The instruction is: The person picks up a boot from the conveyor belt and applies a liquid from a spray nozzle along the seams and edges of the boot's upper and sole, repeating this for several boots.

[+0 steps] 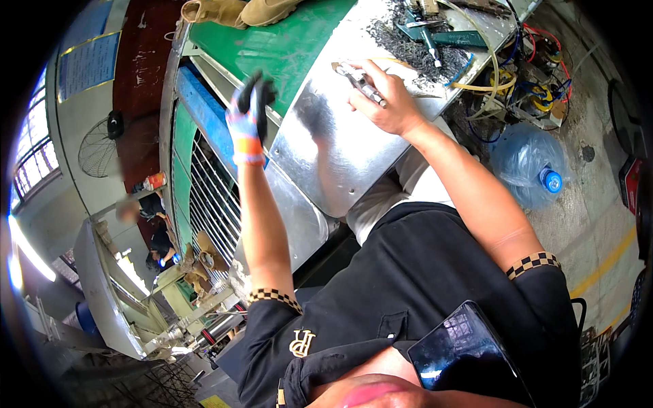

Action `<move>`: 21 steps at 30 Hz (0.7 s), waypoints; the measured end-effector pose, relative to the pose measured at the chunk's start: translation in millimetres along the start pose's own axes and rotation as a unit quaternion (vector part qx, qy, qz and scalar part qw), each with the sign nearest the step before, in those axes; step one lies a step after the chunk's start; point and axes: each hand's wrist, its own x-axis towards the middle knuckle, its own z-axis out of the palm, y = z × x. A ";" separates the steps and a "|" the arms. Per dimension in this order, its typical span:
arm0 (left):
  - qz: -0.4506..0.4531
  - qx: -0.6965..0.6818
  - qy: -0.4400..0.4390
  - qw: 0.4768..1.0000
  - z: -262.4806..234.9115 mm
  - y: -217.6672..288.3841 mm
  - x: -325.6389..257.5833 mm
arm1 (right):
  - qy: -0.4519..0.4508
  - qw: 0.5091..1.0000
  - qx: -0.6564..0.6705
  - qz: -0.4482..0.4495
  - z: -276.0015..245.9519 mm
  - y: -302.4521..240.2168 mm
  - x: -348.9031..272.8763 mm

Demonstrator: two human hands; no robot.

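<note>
My right hand point(391, 102), bare, is closed around a slim silver metal hand tool point(362, 83) with a brownish end, just above the shiny metal sheet point(340, 149) on the bench. My left hand point(250, 119) wears a work glove with black fingers and an orange cuff. It is raised over the bench's left edge, fingers apart, and nothing shows in it. Beyond the right hand, a heap of black shavings point(401, 44) covers the sheet's far end. A dark green tool point(459, 39) and a thin metal-tipped tool point(430, 47) lie on it.
Tan boots point(269, 9) stand on the green bench top point(272, 54) at the far left. Yellow hose point(486, 87) and tangled cables hang off the right edge. A large blue water bottle point(530, 166) sits on the floor at right. Other people are in the left background.
</note>
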 end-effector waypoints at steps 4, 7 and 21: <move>0.102 0.263 0.074 0.956 -49.2 -128.6 -129.1 | 0.002 1.000 -0.015 -0.008 2.9 7.1 1.5; -0.126 -0.061 0.247 0.959 -8.6 -90.2 -190.2 | 0.014 0.998 -0.045 -0.031 1.2 19.1 4.2; -0.009 -0.014 0.182 0.983 -37.7 -137.6 -129.3 | -0.068 0.863 -0.434 -0.250 46.9 4.9 17.6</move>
